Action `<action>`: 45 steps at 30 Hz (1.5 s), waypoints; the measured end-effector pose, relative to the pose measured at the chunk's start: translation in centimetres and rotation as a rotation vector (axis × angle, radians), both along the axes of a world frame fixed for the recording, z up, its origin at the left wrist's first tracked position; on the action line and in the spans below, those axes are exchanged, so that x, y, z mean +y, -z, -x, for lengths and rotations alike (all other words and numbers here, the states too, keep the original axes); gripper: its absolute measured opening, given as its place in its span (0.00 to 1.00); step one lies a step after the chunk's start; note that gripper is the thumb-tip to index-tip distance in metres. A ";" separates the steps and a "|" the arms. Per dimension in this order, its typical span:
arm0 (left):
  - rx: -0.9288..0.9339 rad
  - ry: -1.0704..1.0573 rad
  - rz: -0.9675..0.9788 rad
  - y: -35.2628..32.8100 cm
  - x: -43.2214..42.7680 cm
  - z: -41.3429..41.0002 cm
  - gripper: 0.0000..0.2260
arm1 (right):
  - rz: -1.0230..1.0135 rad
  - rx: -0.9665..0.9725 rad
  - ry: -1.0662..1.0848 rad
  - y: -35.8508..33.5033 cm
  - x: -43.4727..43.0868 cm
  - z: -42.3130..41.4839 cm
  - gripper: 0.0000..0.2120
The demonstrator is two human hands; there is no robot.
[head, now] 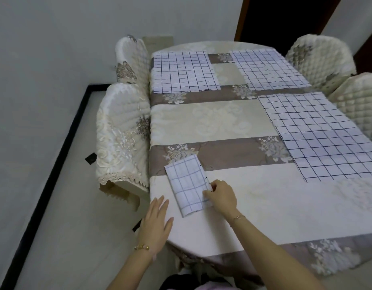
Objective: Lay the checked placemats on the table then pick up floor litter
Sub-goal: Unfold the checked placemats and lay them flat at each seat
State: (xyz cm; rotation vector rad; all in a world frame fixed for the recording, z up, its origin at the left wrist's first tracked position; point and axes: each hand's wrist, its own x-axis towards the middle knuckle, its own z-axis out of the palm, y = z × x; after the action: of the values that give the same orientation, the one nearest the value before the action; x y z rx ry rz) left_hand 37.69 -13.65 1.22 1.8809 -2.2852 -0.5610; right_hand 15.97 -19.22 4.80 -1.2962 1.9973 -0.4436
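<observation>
Placemat (pixel 186 183), folded, near left of table (pixel 264 208): light, limp cloth, likely best opened from its right edge. Right hand (pixel 221 195) grip pinches that edge; left hand (pixel 157 225) flat, empty.

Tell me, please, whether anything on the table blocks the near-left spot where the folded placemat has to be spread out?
Nothing visible does. The folded placemat lies on bare tablecloth, pinched by the right hand; the left hand hovers at the table edge, beside the spot.

Three spread placemats (pixel 321 135) lie on the counter (pixel 264 197): far left, far right, near right; folded placemat (pixel 186 185) near left.
</observation>
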 end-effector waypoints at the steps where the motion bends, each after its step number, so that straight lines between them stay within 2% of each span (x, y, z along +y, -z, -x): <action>1: -0.006 0.001 -0.007 0.0 0.0 0.0 0.28 | 0.010 -0.037 0.013 0.0 0.2 0.2 0.09; 3: -0.020 0.005 -0.010 0.1 -0.2 0.0 0.29 | 0.029 -0.180 0.078 -0.5 0.7 1.1 0.10; 6: 0.005 -0.010 -0.004 -0.2 -0.2 0.2 0.29 | 0.062 -0.531 0.261 -1.6 1.8 3.1 0.06; 9: 0.058 -0.093 -0.047 -1.4 -0.3 1.4 0.32 | 0.071 -0.681 0.398 -2.3 3.5 5.3 0.03; 11: 0.171 -0.143 0.007 -3.0 -0.2 3.4 0.30 | 0.084 -0.726 0.455 -2.5 4.7 6.5 0.05; 13: 0.354 -0.147 0.009 -5.3 -0.2 6.7 0.21 | 0.113 -0.745 0.484 -2.8 5.7 7.1 0.08; 16: 0.599 -0.057 -0.027 -8.0 -0.2 11.6 0.18 | 0.246 -0.630 0.419 -4.0 7.0 6.8 0.03; 17: 0.689 -0.074 -0.058 -8.9 -0.4 13.0 0.17 | 0.302 -0.600 0.372 -4.5 7.5 6.6 0.02; 19: 0.920 -0.194 -0.233 -10.6 -1.0 15.1 0.18 | 0.377 -0.574 0.279 -5.3 8.3 6.1 0.06; 21: 1.185 -0.306 -0.403 -11.9 -1.9 16.5 0.18 | 0.375 -0.586 0.192 -5.8 9.0 5.9 0.08; 23: 1.285 -0.346 -0.479 -12.5 -2.7 17.2 0.11 | 0.350 -0.597 0.110 -6.1 9.3 5.8 0.07; 25: 1.284 -0.389 -0.510 -12.6 -3.3 17.2 0.08 | 0.332 -0.645 0.041 -6.2 9.3 5.9 0.07; 27: 1.250 -0.417 -0.500 -12.2 -3.6 16.9 0.08 | 0.337 -0.723 -0.003 -6.5 9.2 6.1 0.14; 30: 1.245 -0.400 -0.489 -12.2 -3.6 16.5 0.06 | 0.327 -0.877 0.124 -6.9 8.5 6.5 0.19; 34: 1.243 -0.354 -0.485 -11.9 -3.0 16.4 0.07 | 0.315 -0.840 0.283 -7.4 6.7 6.8 0.12; 42: 1.115 -0.267 -0.339 -11.7 -2.5 16.4 0.03 | 0.332 -0.760 0.283 -7.7 5.3 6.5 0.03; 45: 1.082 -0.290 -0.306 -11.5 -2.6 16.1 0.04 | 0.318 -0.757 0.264 -7.7 5.3 6.6 0.04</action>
State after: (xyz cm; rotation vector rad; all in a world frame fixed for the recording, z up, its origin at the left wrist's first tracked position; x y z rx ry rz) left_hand 21.60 -16.22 12.74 1.3789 -1.2483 -1.4693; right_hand 9.38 -13.90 12.54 -0.8391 1.4721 -1.2160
